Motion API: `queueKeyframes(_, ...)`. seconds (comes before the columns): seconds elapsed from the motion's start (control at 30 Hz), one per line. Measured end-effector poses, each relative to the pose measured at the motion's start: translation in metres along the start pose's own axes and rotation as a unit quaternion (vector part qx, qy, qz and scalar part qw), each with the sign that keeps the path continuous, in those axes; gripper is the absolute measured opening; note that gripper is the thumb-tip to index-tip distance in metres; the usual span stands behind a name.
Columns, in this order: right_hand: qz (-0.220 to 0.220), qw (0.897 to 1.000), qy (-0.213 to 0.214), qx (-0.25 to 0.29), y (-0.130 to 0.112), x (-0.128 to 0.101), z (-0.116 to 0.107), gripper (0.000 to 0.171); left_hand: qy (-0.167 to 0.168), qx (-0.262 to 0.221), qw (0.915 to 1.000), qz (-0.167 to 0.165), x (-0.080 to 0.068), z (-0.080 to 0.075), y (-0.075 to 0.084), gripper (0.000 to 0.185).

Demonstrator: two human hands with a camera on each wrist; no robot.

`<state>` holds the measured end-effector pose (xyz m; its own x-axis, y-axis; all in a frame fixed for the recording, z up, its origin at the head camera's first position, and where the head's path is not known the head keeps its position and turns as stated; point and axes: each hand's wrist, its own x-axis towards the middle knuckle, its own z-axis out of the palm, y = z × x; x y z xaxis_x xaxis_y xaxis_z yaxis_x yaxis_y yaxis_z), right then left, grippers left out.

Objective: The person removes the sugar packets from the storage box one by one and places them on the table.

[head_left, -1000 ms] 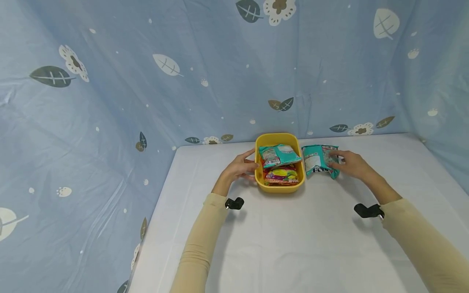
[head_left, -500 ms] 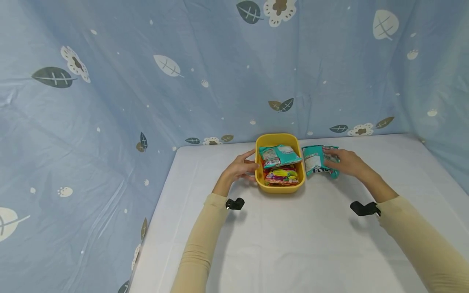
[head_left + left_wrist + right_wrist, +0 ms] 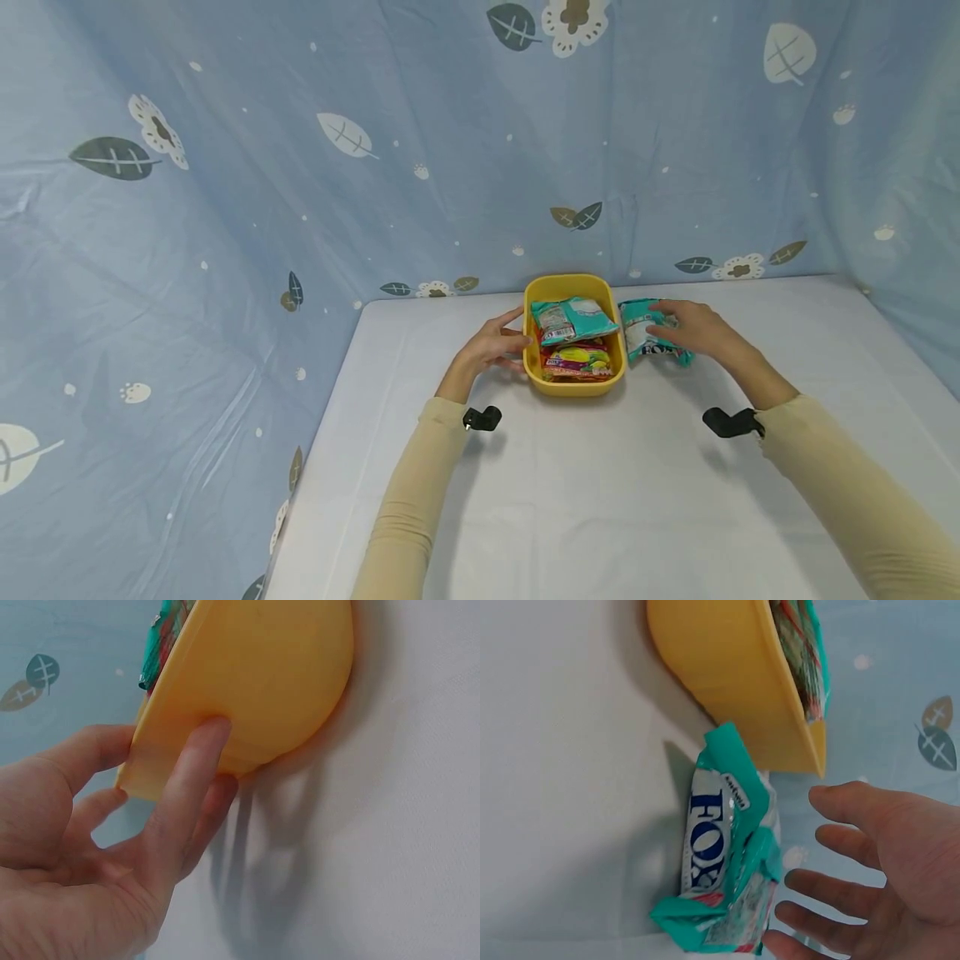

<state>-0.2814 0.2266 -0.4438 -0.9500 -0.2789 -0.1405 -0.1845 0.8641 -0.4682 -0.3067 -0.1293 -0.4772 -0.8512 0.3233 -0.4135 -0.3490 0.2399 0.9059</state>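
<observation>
I see my right hand [image 3: 686, 327] hovering with fingers [image 3: 862, 810] spread and loose above a teal snack packet [image 3: 724, 859], which lies flat on the white table [image 3: 600, 500] just under the fingertips, not gripped. The packet is crinkly, glossy film, its long axis running alongside the yellow tub [image 3: 574, 385] next to it. My left hand [image 3: 491, 345] rests straight fingers [image 3: 191, 787] against the tub's smooth, rounded plastic wall, thumb at the rim. More packets fill the tub.
</observation>
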Motion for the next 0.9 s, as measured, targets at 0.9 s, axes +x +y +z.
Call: queueKeyframes(0.9, -0.028, 1.0, 0.007, -0.005, -0.039, 0.012, 0.006, 0.055, 0.001, -0.012, 0.9999, -0.001, 0.002, -0.001, -0.003, 0.078)
